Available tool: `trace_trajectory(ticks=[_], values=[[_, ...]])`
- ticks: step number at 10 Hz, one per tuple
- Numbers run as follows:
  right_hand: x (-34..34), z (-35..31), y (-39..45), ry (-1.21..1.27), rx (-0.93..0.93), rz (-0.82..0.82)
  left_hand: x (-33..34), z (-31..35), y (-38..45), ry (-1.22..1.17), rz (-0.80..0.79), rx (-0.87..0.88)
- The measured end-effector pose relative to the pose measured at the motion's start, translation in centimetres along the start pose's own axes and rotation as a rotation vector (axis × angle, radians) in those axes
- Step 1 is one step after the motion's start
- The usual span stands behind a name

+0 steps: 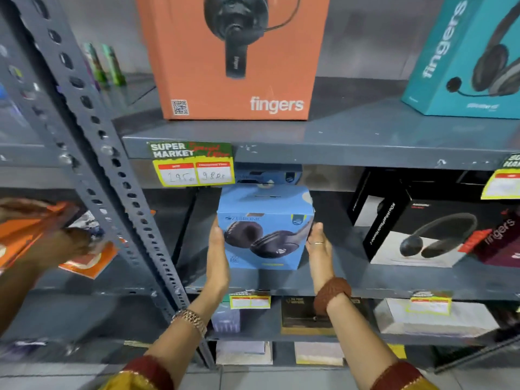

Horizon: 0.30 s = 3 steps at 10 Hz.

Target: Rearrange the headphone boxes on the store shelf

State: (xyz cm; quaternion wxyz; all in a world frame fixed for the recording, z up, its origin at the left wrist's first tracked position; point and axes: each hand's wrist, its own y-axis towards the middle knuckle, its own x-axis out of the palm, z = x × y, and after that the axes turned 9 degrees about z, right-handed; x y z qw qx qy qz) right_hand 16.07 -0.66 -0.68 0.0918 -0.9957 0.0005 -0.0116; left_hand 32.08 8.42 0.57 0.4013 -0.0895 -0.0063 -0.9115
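Observation:
A light blue headphone box point(266, 229) stands on the middle grey shelf point(394, 280), its front printed with dark headphones. My left hand point(217, 256) presses flat against its left side and my right hand point(319, 247) against its right side, so the box is held between both palms. Behind it, another blue box point(267, 175) shows just under the shelf above. A black and white headphone box point(416, 229) stands to the right on the same shelf.
On the upper shelf stand an orange box point(233, 57) and a teal box point(464, 57). A perforated grey upright point(112, 175) runs diagonally at left. Another person's hand point(64, 243) handles orange packs in the neighbouring bay. Price tags point(194, 167) hang from shelf edges; lower shelves hold more boxes.

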Motion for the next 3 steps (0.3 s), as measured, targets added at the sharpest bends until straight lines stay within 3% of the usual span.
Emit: trace_trajectory(ticks=[3], values=[[0.00,0.40,0.04,0.025,-0.053,-0.011,-0.94,-0.76,0.32,0.016,-0.030,0.055]])
